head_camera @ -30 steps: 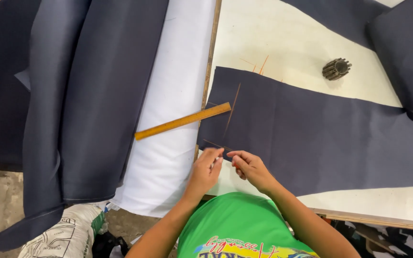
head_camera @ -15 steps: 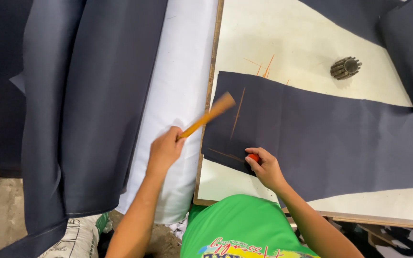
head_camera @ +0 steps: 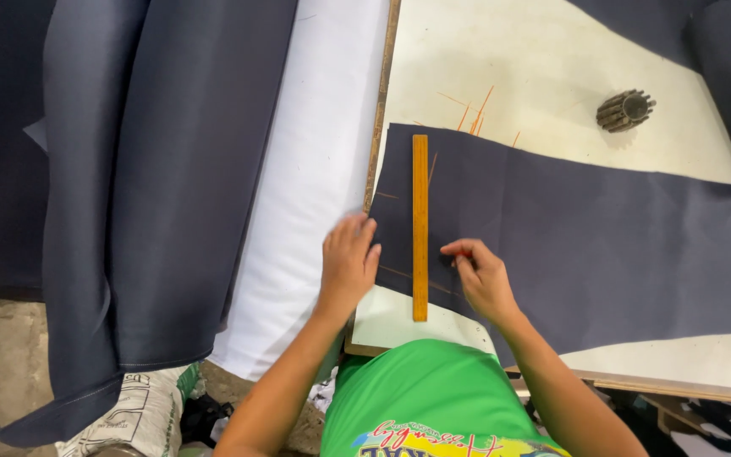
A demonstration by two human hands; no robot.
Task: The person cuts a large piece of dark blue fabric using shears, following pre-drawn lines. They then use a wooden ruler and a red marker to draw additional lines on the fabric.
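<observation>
Head camera looks straight down on a pale cutting table point(head_camera: 552, 68) where a dark navy fabric panel point(head_camera: 602, 245) lies flat, its left edge near the table's wooden rim. A wooden ruler point(head_camera: 420, 227) lies upright in the view across that left end of the panel, its lower tip resting on bare table. The left hand point(head_camera: 349, 262) lies flat and released, fingers spread, pressing the panel's left edge just beside the ruler. The right hand point(head_camera: 482, 278) is pinched around a small piece of orange chalk point(head_camera: 454, 251), its tip on the cloth just right of the ruler. Orange chalk strokes point(head_camera: 475, 112) mark the table above the panel. A dark ribbed spool point(head_camera: 625, 110) sits further right. White cloth point(head_camera: 315, 169) and grey-blue fabric point(head_camera: 162, 186) hang left of the table.
</observation>
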